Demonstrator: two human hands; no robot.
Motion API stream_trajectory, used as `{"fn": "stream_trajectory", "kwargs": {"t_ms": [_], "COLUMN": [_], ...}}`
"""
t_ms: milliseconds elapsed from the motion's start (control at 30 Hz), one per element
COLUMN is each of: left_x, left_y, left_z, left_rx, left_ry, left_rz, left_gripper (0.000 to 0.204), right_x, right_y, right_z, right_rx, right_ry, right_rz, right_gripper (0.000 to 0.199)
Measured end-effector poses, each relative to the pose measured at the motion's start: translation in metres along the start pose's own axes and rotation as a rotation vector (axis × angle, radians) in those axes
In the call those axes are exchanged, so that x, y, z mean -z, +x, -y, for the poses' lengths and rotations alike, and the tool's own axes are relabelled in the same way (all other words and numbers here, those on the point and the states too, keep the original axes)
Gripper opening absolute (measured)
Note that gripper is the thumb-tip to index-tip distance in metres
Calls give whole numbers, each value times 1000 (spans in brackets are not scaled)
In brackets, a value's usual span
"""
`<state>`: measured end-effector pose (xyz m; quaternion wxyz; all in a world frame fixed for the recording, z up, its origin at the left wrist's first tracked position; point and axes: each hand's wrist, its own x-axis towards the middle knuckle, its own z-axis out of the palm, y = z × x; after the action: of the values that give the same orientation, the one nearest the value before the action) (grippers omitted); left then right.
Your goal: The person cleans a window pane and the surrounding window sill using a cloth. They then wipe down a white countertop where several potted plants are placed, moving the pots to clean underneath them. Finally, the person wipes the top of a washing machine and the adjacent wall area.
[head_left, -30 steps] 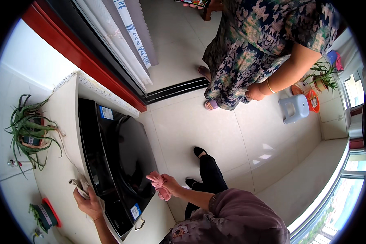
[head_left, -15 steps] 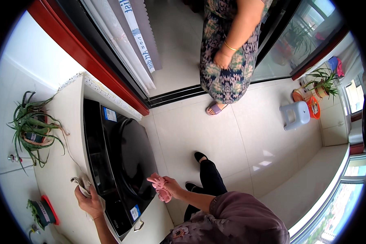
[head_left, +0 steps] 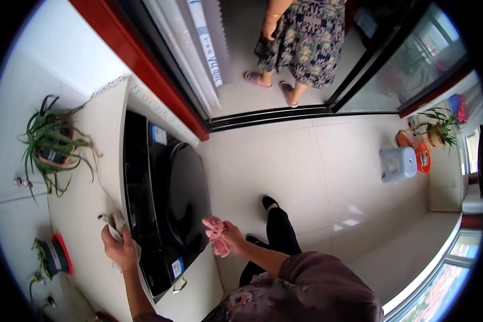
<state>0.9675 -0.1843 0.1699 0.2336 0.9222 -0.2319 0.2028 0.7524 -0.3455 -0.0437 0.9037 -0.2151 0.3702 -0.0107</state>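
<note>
My left hand [head_left: 120, 250] rests over the pale cabinet top [head_left: 83, 217], closed around a crumpled greyish-white cloth [head_left: 116, 220]. In front of the black front-loading washing machine [head_left: 139, 209], my right hand [head_left: 234, 239] grips a bunched pink cloth [head_left: 216, 235]. That pink cloth hangs in the air near the machine's round dark door [head_left: 190, 182], which appears closed. Some of my fingers are hidden behind the two cloths.
A trailing potted plant [head_left: 56, 142] and a smaller pot on a red saucer [head_left: 64, 255] stand on the cabinet. Another person [head_left: 306, 43] is beyond the black door track [head_left: 273, 118]. A light-blue stool [head_left: 397, 165] stands right, beside an orange basin [head_left: 423, 158].
The other person has turned and stepped back through the doorway, across the track. My view has shifted slightly; both hands still hold their cloths.
</note>
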Motion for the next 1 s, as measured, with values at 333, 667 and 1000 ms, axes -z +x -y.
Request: {"fn": "stream_trajectory", "kwargs": {"t_ms": [333, 667, 1000], "left_x": [-12, -16, -15], "left_y": [5, 16, 24], "left_z": [-2, -13, -18], "left_rx": [25, 109, 98], "left_ry": [49, 15, 100], "left_rz": [-7, 32, 35], "left_gripper": [40, 38, 39], "right_x": [-22, -96, -216], "right_y": [16, 91, 111], "right_z": [53, 176, 263], "right_rx": [153, 562, 769], "right_ry": [-10, -50, -167], "right_rz": [109, 125, 346], "right_gripper": [46, 41, 26]}}
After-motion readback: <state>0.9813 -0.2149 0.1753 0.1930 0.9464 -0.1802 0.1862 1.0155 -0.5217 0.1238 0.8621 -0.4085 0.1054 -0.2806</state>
